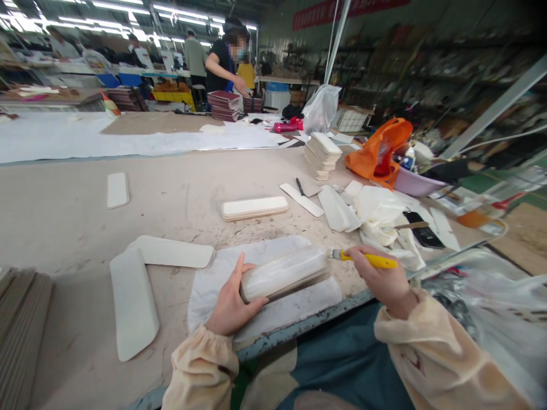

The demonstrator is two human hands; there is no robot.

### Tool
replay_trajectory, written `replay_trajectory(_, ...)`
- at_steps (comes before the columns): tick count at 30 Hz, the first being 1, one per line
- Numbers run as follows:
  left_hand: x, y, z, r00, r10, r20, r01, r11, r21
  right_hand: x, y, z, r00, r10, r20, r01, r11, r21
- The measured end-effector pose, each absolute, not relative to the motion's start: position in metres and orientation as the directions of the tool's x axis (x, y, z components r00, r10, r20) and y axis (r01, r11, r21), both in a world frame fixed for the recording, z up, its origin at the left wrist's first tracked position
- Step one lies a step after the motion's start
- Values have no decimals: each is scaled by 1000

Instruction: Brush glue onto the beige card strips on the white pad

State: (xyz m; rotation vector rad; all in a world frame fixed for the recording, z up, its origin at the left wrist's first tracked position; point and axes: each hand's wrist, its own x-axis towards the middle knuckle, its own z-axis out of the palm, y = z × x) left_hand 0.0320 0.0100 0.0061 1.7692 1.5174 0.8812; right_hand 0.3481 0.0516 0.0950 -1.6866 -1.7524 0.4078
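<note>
My left hand (237, 299) grips the left end of a stack of long rounded strips (284, 276), thumb along the near side and fingers at the far side. The stack's top looks wet and shiny. Under it lies a white cloth or paper sheet (205, 302). In my right hand (382, 279) is a brush with a yellow handle (380, 261), closed between thumb and fingers. Its bristles are at the right end of the stack; whether they touch it I cannot tell. Left of the sheet, pale strips (134, 304) lie overlapping at an angle.
A short strip stack (255, 208) lies beyond the sheet, a taller stack (322, 156) farther back. Right are paper scraps, a black phone (423, 229), an orange bag (380, 151) and a lilac basin (416, 183). Brown boards (25, 336) fill the left corner. A co-worker (222, 62) stands across the table.
</note>
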Motion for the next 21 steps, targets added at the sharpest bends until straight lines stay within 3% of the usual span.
replay_trajectory(3, 32, 10, 6, 113, 990, 84, 564, -134, 815, 334, 40, 84, -146, 913, 382, 817, 329, -473)
replay_trajectory(6, 32, 10, 5, 112, 991, 79, 568, -129, 813, 308, 26, 71, -363, 858, 363, 854, 463, -239)
replay_trajectory(9, 31, 10, 4, 108, 992, 70, 568, -119, 814, 282, 12, 68, -506, 800, 323, 803, 573, -161)
replay_trajectory(12, 31, 10, 3, 102, 992, 70, 566, -115, 816, 275, 11, 74, -523, 769, 369, 774, 609, -171)
replay_trajectory(15, 31, 10, 2, 102, 992, 72, 563, -117, 818, 288, 24, 77, -426, 793, 435, 851, 514, -104)
replay_trajectory(18, 30, 11, 1, 104, 992, 77, 557, -123, 822, 296, 35, 71, -369, 840, 397, 913, 408, -14)
replay_trajectory(21, 30, 11, 0, 106, 991, 83, 547, -128, 827, 283, 31, 62, -425, 847, 320, 893, 450, -4)
